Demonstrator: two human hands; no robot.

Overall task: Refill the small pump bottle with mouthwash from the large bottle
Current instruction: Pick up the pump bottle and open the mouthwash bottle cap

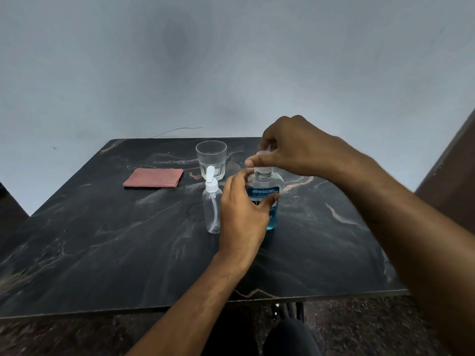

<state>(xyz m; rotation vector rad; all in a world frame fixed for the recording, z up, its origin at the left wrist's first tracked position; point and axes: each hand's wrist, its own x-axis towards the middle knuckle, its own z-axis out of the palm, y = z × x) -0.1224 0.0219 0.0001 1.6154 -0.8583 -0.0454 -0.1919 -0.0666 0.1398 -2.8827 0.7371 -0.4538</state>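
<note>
The large clear plastic mouthwash bottle (pixel 267 199), blue-labelled and holding blue liquid low in its body, is stood upright near the middle of the black marbled table (pixel 102 240), its body gripped by the curled left hand (pixel 244 211) while its clear cap (pixel 263 163) is pinched by the right hand (pixel 290 147) from above. Just to its left the small clear pump bottle (pixel 212 204) with white pump head is seen upright and apparently empty. Behind are noted a clear drinking glass (pixel 211 158) and a folded reddish cloth (pixel 153 178).
</note>
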